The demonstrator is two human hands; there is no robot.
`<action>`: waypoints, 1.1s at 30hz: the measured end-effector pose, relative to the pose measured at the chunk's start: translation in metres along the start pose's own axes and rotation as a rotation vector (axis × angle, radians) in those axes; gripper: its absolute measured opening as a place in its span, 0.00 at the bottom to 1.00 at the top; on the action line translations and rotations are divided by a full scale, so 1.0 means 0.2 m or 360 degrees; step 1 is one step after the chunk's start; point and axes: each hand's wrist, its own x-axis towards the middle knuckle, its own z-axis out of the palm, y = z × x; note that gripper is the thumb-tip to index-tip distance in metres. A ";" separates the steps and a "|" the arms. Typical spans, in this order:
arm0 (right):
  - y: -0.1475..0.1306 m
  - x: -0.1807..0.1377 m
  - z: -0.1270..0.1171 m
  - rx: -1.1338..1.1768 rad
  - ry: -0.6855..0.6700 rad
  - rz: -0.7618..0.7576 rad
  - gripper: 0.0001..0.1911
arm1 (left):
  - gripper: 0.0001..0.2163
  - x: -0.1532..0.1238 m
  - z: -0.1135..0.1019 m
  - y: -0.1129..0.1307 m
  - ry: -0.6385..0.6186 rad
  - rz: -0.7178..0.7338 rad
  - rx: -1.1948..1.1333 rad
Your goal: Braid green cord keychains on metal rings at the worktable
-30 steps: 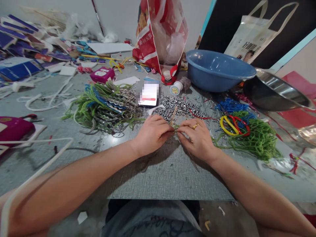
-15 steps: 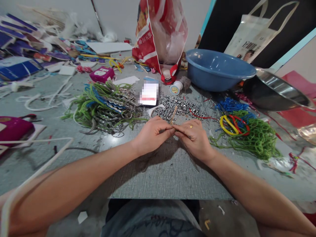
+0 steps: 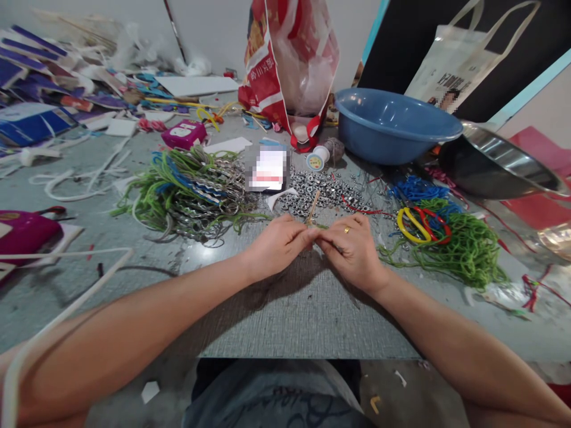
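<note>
In the head view, two bare hands meet over the grey table [image 3: 285,327], out from the middle of its near edge. The left hand [image 3: 283,244] is pinched small, and so is the right hand [image 3: 352,249]. Both seem to hold one thin green cord [image 3: 322,226]; only a bit of it shows at the fingertips. One gold ring [image 3: 347,230] is on a right finger.

Just past the fingers lies one thin tan wooden stick [image 3: 314,207]. Behind it are small shiny metal rings [image 3: 307,190], too many to count. One phone with a lit screen [image 3: 270,169] and one white round spool [image 3: 317,159] lie farther back.

To the left is one big green, blue and grey cord bundle [image 3: 187,190]. To the right is one loose green cord heap [image 3: 473,255], with one yellow loop handle [image 3: 399,223] and one red loop handle beside it. Two bowls, one blue plastic [image 3: 379,139] and one steel, stand toward the far right corner.

Between the hands and the near edge there is room to move.
</note>
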 end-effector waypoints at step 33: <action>0.05 0.00 0.00 -0.0099 -0.0608 0.0279 0.05 | 0.06 -0.02 0.01 -0.03 -0.0209 0.0022 0.0765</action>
